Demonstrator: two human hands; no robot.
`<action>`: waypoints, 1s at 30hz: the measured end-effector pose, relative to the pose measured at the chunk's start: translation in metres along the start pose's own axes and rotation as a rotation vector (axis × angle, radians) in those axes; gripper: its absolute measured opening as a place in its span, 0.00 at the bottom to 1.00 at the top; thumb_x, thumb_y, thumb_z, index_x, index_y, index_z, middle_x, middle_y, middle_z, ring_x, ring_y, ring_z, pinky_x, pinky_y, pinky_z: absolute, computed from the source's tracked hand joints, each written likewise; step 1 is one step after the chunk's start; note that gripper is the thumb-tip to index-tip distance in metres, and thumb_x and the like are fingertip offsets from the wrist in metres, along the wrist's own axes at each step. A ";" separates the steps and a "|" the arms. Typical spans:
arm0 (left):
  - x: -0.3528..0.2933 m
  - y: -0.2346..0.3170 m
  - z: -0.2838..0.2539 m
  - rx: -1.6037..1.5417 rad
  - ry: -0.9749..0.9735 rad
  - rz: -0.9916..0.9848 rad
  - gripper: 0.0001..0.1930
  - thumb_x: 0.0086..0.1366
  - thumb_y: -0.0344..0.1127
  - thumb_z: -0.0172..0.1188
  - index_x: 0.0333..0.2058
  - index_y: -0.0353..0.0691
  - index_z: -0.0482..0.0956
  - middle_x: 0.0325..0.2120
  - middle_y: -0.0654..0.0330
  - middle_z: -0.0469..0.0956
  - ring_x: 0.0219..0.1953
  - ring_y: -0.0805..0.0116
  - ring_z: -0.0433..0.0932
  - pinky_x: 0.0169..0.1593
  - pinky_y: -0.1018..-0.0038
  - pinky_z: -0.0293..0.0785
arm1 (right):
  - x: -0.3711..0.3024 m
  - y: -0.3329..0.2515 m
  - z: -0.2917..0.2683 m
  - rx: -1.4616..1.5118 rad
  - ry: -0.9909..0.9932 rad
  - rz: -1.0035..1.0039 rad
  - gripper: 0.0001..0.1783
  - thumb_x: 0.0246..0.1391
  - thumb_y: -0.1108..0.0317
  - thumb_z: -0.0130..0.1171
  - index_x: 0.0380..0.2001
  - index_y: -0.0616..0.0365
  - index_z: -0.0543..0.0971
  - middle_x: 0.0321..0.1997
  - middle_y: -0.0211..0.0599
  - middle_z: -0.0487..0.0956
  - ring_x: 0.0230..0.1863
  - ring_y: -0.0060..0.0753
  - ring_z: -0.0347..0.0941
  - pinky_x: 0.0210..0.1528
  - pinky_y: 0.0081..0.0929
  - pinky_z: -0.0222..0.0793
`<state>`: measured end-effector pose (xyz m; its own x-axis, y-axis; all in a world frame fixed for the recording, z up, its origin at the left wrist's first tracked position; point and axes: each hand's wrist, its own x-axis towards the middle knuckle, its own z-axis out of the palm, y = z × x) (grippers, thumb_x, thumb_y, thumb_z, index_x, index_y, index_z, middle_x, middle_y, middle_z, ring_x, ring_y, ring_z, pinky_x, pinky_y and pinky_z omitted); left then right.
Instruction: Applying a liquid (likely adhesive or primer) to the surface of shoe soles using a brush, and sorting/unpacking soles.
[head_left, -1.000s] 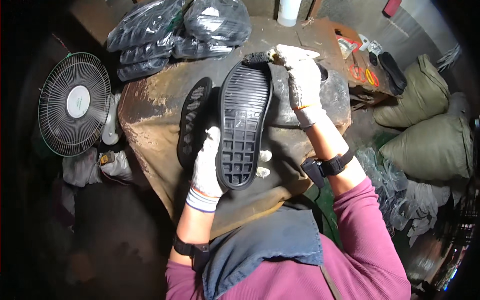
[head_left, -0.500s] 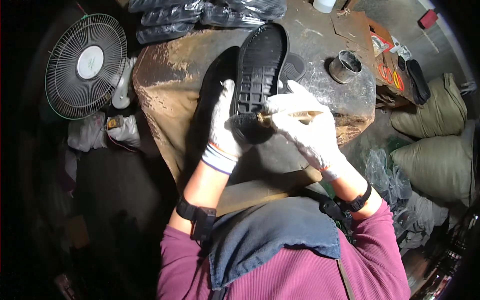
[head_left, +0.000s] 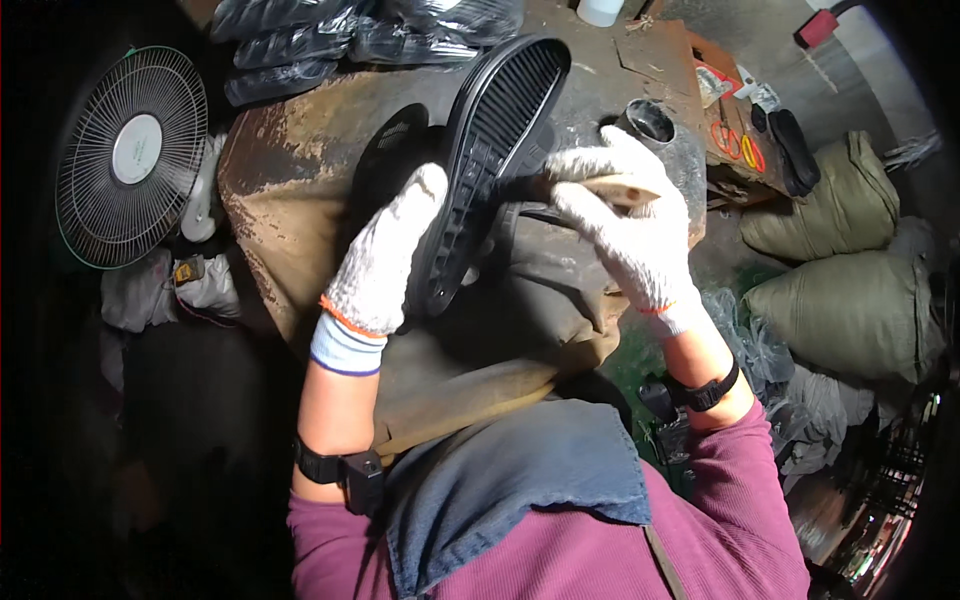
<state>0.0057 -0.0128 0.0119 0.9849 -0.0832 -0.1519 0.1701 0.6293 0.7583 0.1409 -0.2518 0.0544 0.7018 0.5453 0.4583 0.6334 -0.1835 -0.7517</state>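
A black ridged shoe sole [head_left: 505,100] is tilted up on its edge over the bench, its inner side showing raised ribs. My left hand [head_left: 385,255], in a white knit glove, grips the sole along its left edge near the lower end. In my gloved right hand [head_left: 640,235] is a brush [head_left: 628,190] with a pale wooden handle. Its dark bristle end points left toward the sole's right edge; whether it touches I cannot tell. Just beyond the right hand stands a metal cup [head_left: 650,122] with a dark-stained inside.
Black plastic-wrapped bundles [head_left: 290,45] lie along the far side of the worn bench [head_left: 285,150]. To the left stands a fan [head_left: 135,150]. Orange and yellow scissors [head_left: 727,140] hang at the right, near olive sacks [head_left: 830,200]. A cloth [head_left: 540,270] drapes the bench's near side.
The sole has tilted over and turned in my left hand. The brush has come away from its lower end and moved right and up. The whole view has shifted.
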 end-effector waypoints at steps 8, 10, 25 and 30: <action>0.005 -0.025 0.017 -0.117 0.030 -0.089 0.36 0.81 0.61 0.44 0.70 0.32 0.67 0.58 0.42 0.80 0.51 0.40 0.86 0.49 0.47 0.88 | 0.053 0.068 -0.031 -0.539 0.279 -0.385 0.08 0.53 0.59 0.76 0.36 0.44 0.90 0.39 0.24 0.89 0.41 0.36 0.84 0.62 0.38 0.73; 0.005 -0.025 0.023 -0.200 0.055 -0.079 0.39 0.81 0.63 0.41 0.70 0.32 0.66 0.59 0.40 0.79 0.52 0.37 0.85 0.50 0.43 0.87 | 0.057 0.066 -0.027 -0.554 0.258 -0.481 0.07 0.52 0.61 0.75 0.35 0.44 0.89 0.40 0.23 0.89 0.41 0.36 0.84 0.62 0.39 0.73; 0.000 -0.036 0.031 -0.697 -0.125 -0.130 0.42 0.79 0.67 0.41 0.76 0.37 0.58 0.71 0.40 0.66 0.61 0.20 0.74 0.57 0.21 0.72 | 0.065 0.044 0.014 -0.555 0.244 -0.591 0.12 0.52 0.61 0.73 0.40 0.45 0.89 0.36 0.30 0.87 0.40 0.38 0.82 0.60 0.41 0.72; -0.003 -0.038 0.027 -0.798 -0.203 -0.104 0.42 0.78 0.66 0.43 0.77 0.38 0.56 0.73 0.39 0.63 0.61 0.20 0.74 0.57 0.21 0.73 | 0.044 0.073 0.016 -0.393 0.406 -0.337 0.07 0.58 0.60 0.71 0.38 0.47 0.91 0.46 0.27 0.90 0.48 0.34 0.84 0.64 0.39 0.71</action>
<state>-0.0030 -0.0571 0.0008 0.9651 -0.2609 -0.0208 0.2617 0.9634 0.0578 0.2128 -0.2279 0.0117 0.4628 0.2869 0.8388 0.8578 -0.3837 -0.3420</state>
